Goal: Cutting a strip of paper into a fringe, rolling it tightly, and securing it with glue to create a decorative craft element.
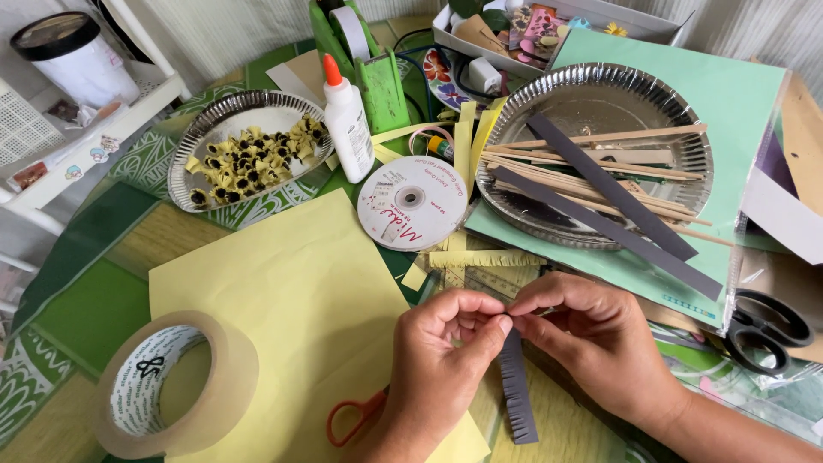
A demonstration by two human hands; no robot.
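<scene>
Item: fringed dark grey paper strip (517,390). We hold its top end pinched between both hands over the near middle of the desk (94,313); the rest hangs down toward us, its fringe cut along one edge.

Left hand (446,347): our grip is together, thumb and forefinger clamped on the strip's top end.

Right hand (591,330): our grip is likewise together on the same end, fingertips touching those of the left hand.

Beneath and beside the hands:
- Pale yellow paper sheet (291,283), flat under the left hand.
- Orange-handled scissors (351,416), partly hidden under our left wrist.
- Roll of wide tan tape (171,386), near left corner, lying flat.
- Black-handled scissors (767,330), just right of our right hand.

Farther back:
- White ribbon spool (411,201), flat, centre.
- White glue bottle (347,120) with orange cap, upright, just behind the spool.
- Green tape dispenser (369,69), behind the bottle.
- Silver foil plate (193,167), left, holding small yellow-and-black paper flowers (257,159).
- Second silver foil plate (694,146), right, resting on a light green sheet (737,94); it carries wooden sticks (591,167) and two plain dark grey strips (609,184), the longer one overhanging its rim.
- White tray (639,26) of mixed craft bits, at the far edge.
- White tub with dark lid (73,56), on a white shelf at far left.
</scene>
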